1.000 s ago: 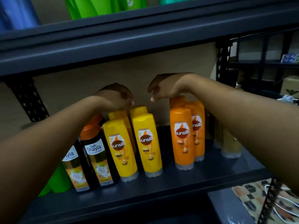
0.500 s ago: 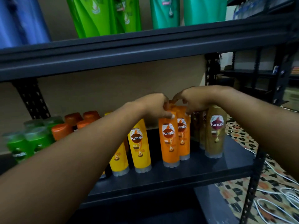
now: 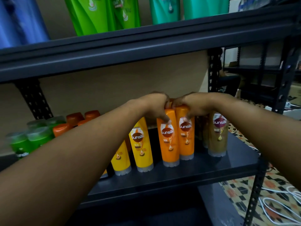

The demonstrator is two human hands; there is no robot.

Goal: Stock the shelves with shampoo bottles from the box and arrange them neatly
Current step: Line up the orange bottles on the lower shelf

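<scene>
In the head view, your left hand [image 3: 157,106] curls over the top of the front orange bottle [image 3: 169,141], fingers wrapped down its upper face with one fingertip near the label. Your right hand [image 3: 191,106] is clamped the same way on the second orange bottle [image 3: 186,134], which stands just behind and touching the first. Both bottles are upright on the middle shelf [image 3: 187,175], caps down, near its front edge.

To their left stand two yellow bottles [image 3: 140,144], close together; to their right a brown bottle [image 3: 218,134] stands just beside the second orange one, with more brown ones behind it in shadow. Farther left, orange-capped bottles [image 3: 76,119] and green bottles [image 3: 31,139] fill the back of the shelf. Green and teal pouches [image 3: 101,15] sit on the shelf above. The box is not in view, so you cannot tell how much stock remains.

You appear to be squaring the orange pair into line. The risk comes from gripping so high: these bottles are tall on narrow caps, so a sideways push from the top could tip one rather than slide it. A tipped orange bottle would likely strike the brown bottle or the yellow pair, and the neighbours stand close enough to topple in turn. The front bottle also sits close to the shelf edge; pulling it towards you could send it off.
</scene>
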